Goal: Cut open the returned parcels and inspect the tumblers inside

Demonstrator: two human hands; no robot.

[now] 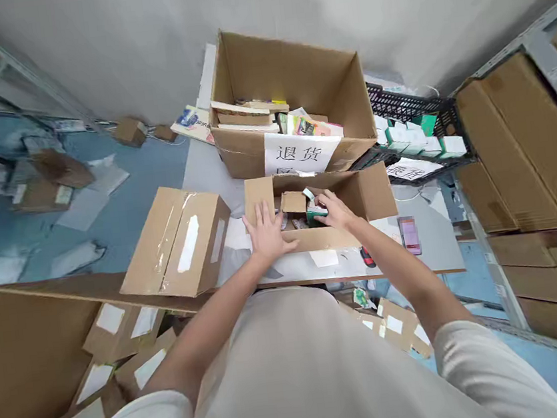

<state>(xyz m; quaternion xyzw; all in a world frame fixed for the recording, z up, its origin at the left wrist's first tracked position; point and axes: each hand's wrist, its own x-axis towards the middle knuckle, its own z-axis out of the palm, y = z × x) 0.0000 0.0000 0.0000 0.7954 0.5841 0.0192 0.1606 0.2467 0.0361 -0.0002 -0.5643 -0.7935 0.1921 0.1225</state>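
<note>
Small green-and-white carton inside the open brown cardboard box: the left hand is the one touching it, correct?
Not the left hand: the head view shows the right hand touching the small green-and-white carton, which is indeed inside the open brown cardboard box.

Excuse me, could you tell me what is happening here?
A person is working at an open cardboard box on the table. The left hand is spread over its left flap; the right hand reaches inside, touching a small green-and-white box. A closed, taped box sits to the left, and a larger box holding books stands behind.
</note>
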